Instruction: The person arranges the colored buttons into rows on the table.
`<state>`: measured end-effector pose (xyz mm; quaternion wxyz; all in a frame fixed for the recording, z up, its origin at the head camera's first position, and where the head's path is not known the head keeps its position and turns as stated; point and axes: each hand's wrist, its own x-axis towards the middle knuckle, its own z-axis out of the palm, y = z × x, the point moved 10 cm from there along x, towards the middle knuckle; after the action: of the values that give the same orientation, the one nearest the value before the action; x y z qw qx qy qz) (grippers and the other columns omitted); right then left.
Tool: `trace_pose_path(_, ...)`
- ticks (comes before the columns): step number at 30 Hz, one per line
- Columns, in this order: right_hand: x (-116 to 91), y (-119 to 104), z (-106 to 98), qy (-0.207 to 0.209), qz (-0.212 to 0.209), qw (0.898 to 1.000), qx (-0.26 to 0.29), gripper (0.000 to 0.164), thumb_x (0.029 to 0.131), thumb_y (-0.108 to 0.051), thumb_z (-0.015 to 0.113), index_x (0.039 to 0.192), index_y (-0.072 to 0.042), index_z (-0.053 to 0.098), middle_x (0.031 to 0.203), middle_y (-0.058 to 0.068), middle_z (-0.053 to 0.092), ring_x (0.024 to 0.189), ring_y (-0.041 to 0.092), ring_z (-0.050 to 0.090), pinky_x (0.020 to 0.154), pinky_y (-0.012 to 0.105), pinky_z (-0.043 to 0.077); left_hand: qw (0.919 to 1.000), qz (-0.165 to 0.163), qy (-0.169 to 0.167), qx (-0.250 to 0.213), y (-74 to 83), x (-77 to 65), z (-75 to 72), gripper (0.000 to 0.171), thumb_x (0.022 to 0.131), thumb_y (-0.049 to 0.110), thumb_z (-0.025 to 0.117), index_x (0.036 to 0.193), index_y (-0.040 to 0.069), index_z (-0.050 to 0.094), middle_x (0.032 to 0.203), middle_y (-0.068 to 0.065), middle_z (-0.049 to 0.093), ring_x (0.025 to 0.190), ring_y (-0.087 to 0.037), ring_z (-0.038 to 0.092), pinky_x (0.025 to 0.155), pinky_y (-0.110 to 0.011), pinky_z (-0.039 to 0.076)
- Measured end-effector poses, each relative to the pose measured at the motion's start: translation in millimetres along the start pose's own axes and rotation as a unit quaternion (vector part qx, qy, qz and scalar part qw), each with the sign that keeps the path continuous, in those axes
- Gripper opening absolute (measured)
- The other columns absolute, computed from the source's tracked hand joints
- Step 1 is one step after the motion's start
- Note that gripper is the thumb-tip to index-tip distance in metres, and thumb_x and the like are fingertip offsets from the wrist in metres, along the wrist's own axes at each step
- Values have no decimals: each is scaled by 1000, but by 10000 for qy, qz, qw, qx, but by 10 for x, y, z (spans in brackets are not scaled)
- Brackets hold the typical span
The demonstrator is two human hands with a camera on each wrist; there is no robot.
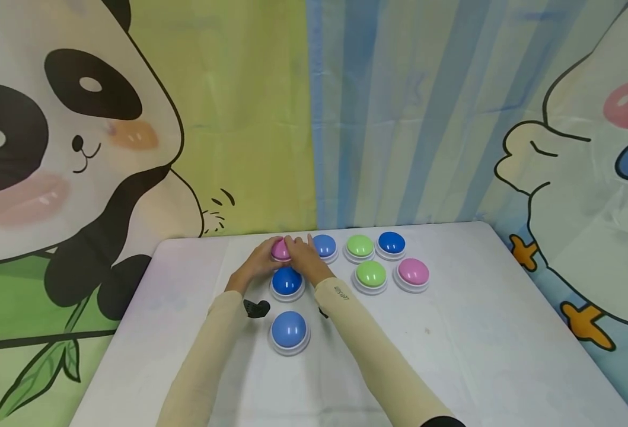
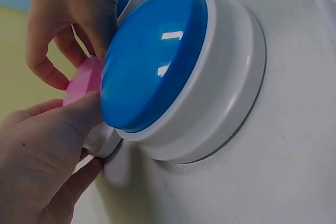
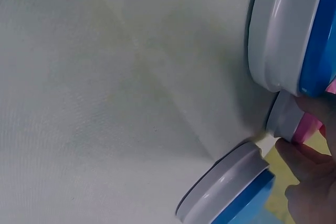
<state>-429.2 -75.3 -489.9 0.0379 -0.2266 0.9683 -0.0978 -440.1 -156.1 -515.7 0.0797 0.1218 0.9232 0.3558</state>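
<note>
Both hands meet at a pink push button [image 1: 280, 249] with a white base, near the table's far edge. From its left side my left hand [image 1: 261, 261] grips it; in the left wrist view the thumb [image 2: 84, 109] lies against the pink dome and fingers reach around the base. My right hand [image 1: 308, 261] holds the same button from the right, its fingers curled at the pink dome in the right wrist view. Just in front of it stands a dark blue button [image 1: 287, 281], and nearer the front a lighter blue button [image 1: 289, 330].
Right of the hands, a light blue button [image 1: 324, 245], a green one [image 1: 359, 245] and a dark blue one [image 1: 391, 242] line the back. Before them sit another green button [image 1: 371, 273] and a pink one [image 1: 413, 271]. Cartoon curtains [image 1: 249, 118] hang behind the white table [image 1: 484, 356].
</note>
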Motion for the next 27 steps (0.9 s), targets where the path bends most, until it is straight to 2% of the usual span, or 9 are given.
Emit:
trace_pose_path(4,-25,2,-28,34,-134,9996,264,47,94,-23,51,136,-12,34,128,11,53,124,24,46,116,46,18,9999,104,76,33,-24,25,-4,72,80,25,71,140,14,33,144,-10,38,133,-30,36,109,-46,33)
trace_pose_path(8,-19,34,-3,-34,-133,9978,647,48,93,-25,53,136,-14,35,127,11,51,120,25,49,109,41,34,9994,287,187,7,-34,25,-24,72,78,24,72,139,12,36,143,-11,40,132,-30,38,108,-46,34)
trace_pose_path(11,5,47,19,-114,-129,9961,860,53,91,-26,56,137,-16,33,129,11,48,119,24,48,103,36,42,9984,424,368,-53,-16,2,-87,73,76,24,74,138,11,38,141,-11,43,130,-30,41,106,-46,36)
trace_pose_path(20,46,-18,-189,328,-504,9925,1067,61,85,-19,65,138,-14,35,136,11,44,127,24,43,104,33,41,9874,1099,1142,-39,154,-114,-389,75,72,29,78,136,11,43,134,-10,49,123,-27,47,100,-44,43)
trace_pose_path(24,-20,-33,-343,526,-720,9890,1178,58,84,-16,66,135,-11,38,133,14,45,124,26,44,103,35,43,9830,1319,1277,35,247,-148,-451,75,71,34,77,135,12,44,131,-11,51,119,-26,50,92,-41,49)
trace_pose_path(27,-94,-48,-456,624,-940,9852,1287,57,83,-15,67,133,-9,40,129,16,46,121,27,45,101,36,44,9820,1366,1300,99,314,-192,-474,75,71,38,77,134,14,44,129,-9,51,116,-24,51,87,-39,52)
